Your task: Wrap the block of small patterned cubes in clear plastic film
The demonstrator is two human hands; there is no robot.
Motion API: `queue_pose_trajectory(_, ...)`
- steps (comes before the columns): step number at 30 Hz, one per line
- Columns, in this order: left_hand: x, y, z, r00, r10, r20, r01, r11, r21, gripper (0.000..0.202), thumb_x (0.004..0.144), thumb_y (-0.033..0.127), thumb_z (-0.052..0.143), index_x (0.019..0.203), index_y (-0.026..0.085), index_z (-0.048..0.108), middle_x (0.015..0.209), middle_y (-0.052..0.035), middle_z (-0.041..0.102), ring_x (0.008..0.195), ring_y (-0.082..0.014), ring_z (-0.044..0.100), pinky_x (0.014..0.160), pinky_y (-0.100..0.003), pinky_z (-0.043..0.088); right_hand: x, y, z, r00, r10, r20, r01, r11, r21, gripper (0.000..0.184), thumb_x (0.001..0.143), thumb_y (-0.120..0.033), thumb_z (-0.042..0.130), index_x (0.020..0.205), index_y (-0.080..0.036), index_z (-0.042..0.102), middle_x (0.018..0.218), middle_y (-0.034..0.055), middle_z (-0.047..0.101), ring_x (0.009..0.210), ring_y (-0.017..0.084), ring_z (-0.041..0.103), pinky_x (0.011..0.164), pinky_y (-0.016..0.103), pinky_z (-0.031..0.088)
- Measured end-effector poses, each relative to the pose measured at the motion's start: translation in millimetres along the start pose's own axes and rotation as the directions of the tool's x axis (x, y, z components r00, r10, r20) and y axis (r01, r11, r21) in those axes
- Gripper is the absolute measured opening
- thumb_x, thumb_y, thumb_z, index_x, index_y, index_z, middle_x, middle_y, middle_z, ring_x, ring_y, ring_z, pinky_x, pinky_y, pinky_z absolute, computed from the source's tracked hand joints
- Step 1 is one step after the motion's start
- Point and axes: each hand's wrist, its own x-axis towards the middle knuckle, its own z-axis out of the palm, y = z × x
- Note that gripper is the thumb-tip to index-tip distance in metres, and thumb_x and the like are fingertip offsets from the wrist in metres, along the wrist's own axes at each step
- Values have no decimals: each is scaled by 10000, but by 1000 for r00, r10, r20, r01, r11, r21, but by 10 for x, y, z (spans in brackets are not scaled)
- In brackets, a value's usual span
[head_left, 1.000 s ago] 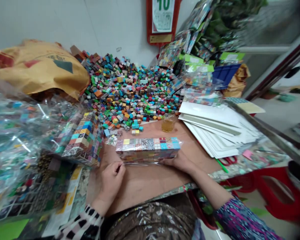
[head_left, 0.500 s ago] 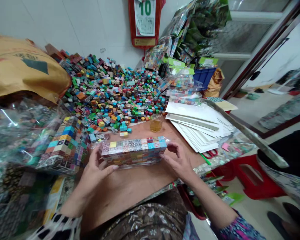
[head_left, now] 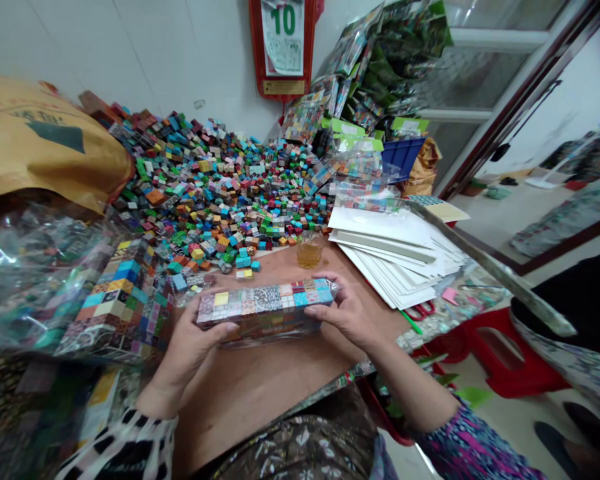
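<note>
Both hands had closed in from the sides since the earlier frame, when the fingers rested loose by the wrapped block of coloured cubes (head_left: 265, 308); that block had now come up just off the brown tabletop (head_left: 260, 373) and sat gripped at both ends. Behind it, the great heap of loose coloured cubes (head_left: 220, 187) spread across the back of the table to the white wall, with a tan paper sack (head_left: 45, 147) lying at its left edge. On the person's left, clear bags of cubes (head_left: 35, 267) were piled, and a finished, packed slab of cubes (head_left: 117, 300) leaned against them, near the held block. To the right lay a fanned stack of white card sheets (head_left: 395, 247). A red wall calendar (head_left: 283, 43) hung above the heap. The left hand (head_left: 193, 347) clasped the block's left end, thumb lying along its front face and fingers wrapped behind. The right hand (head_left: 347, 313) clamped the right end, fingers curled over the top edge. A small glass of amber liquid (head_left: 310, 250) stood just behind the block, apart from it.
</note>
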Motion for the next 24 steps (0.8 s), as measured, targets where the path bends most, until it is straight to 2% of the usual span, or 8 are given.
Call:
queue_pose_trajectory(3,21,-20,53,998,-29,-47,26,997,-73,641,440,270,915,1010,172,638,930,-15,712,838,-140,651,768,-187,520,28,36,60,998,26,50,-30,996,82,540,664,-383,836,1051,-271,477,959,-11,649,870,172,628,823,326,518)
queue_pose_trajectory(6,20,-22,105,994,-59,-93,48,993,-109,630,390,253,918,944,165,632,871,-10,718,798,-143,659,738,-188,531,44,115,63,994,30,101,-38,997,72,517,702,-390,814,1034,-269,437,966,-14,645,887,171,633,826,315,516)
queue_pose_trajectory(11,28,-144,82,981,-109,-162,92,990,-107,689,346,249,927,957,161,622,876,-15,726,793,-140,665,737,-179,541,61,288,66,999,15,49,-16,1000,14,549,693,-394,831,1048,-257,435,948,-14,615,851,164,609,793,302,509)
queue_pose_trajectory(15,45,-309,5,985,-77,-152,77,997,-10,717,366,329,936,991,158,627,905,-52,734,827,-206,689,766,-266,577,74,416,100,996,42,81,-48,996,74,532,663,-394,850,1032,-235,500,960,16,653,860,188,635,817,345,528)
queue_pose_trajectory(19,48,-373,-45,992,-72,-108,86,988,130,760,387,421,926,1038,155,639,977,-98,742,919,-295,704,820,-367,597,87,496,100,988,48,145,-60,995,82,451,687,-381,840,1038,-211,614,1014,50,694,925,204,655,885,383,531)
queue_pose_trajectory(24,35,-398,-69,993,-101,-65,112,975,194,720,443,474,894,1040,152,654,1007,-110,744,948,-313,705,884,-425,582,88,548,91,972,112,205,-135,986,100,406,665,-418,845,968,-201,684,1012,54,719,926,212,675,902,400,543)
